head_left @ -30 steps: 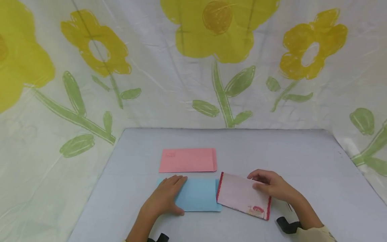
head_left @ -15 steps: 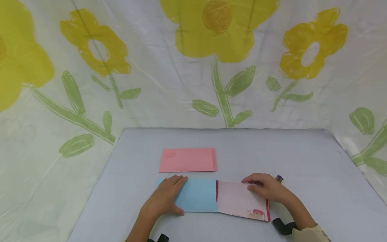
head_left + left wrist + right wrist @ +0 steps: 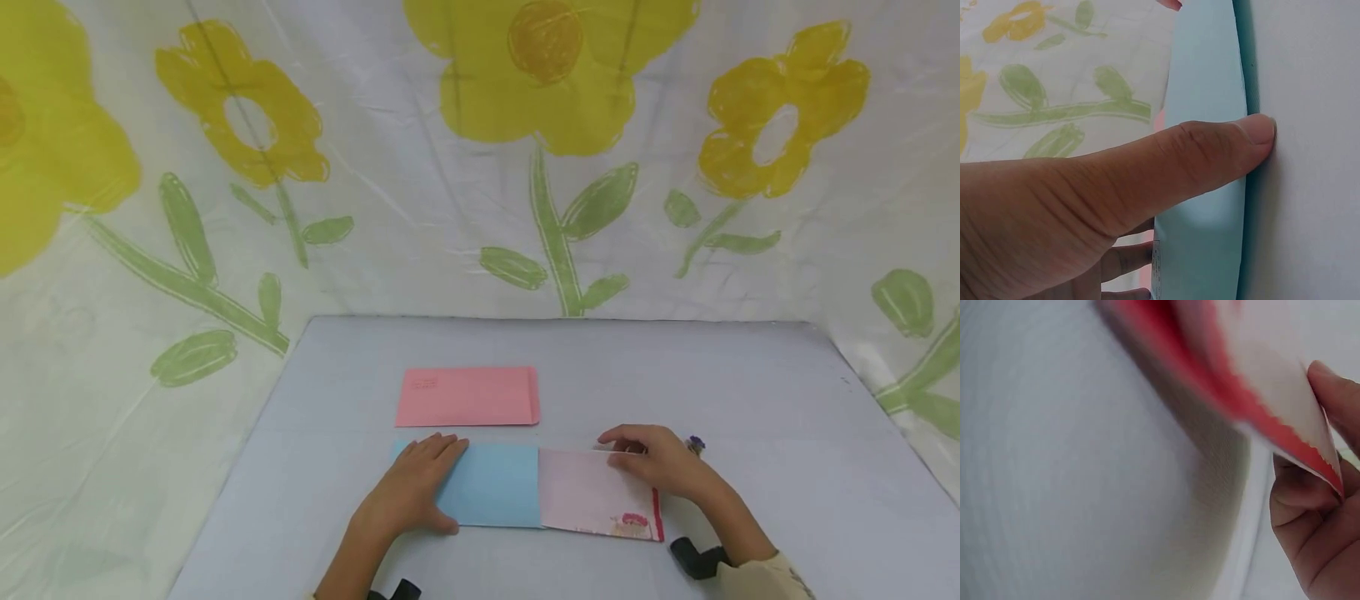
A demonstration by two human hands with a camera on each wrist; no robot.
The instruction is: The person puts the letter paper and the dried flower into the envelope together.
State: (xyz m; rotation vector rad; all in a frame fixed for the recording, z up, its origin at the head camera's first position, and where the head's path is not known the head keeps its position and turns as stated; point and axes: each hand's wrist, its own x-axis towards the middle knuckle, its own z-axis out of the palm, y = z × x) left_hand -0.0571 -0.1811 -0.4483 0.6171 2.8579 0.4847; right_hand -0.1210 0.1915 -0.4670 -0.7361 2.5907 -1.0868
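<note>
Lying flat on the table, a light blue envelope (image 3: pixel 495 483) has my left hand (image 3: pixel 415 483) resting on it, thumb and fingers spread. In the left wrist view the thumb reaches across the blue envelope (image 3: pixel 1210 237) to its edge. My right hand (image 3: pixel 660 458) pinches the upper right part of a pale pink card (image 3: pixel 581 492) with a red right border and a printed figure near its lower right corner. The card's left end is hidden in the envelope's right end. The right wrist view shows the folded card (image 3: pixel 1266 356) with red scalloped edges, between thumb and fingers.
A pink envelope (image 3: pixel 465 397) with small print lies just behind the blue one. A small purple flower-like thing (image 3: pixel 696 445) shows behind my right wrist. Beyond the white table (image 3: pixel 675 367) hangs a flower-printed sheet (image 3: pixel 420 233).
My right hand has straightened the card from a tilt and moved it left. Its left red border, visible before, is now hidden at the blue envelope. The left hand stays in place.
</note>
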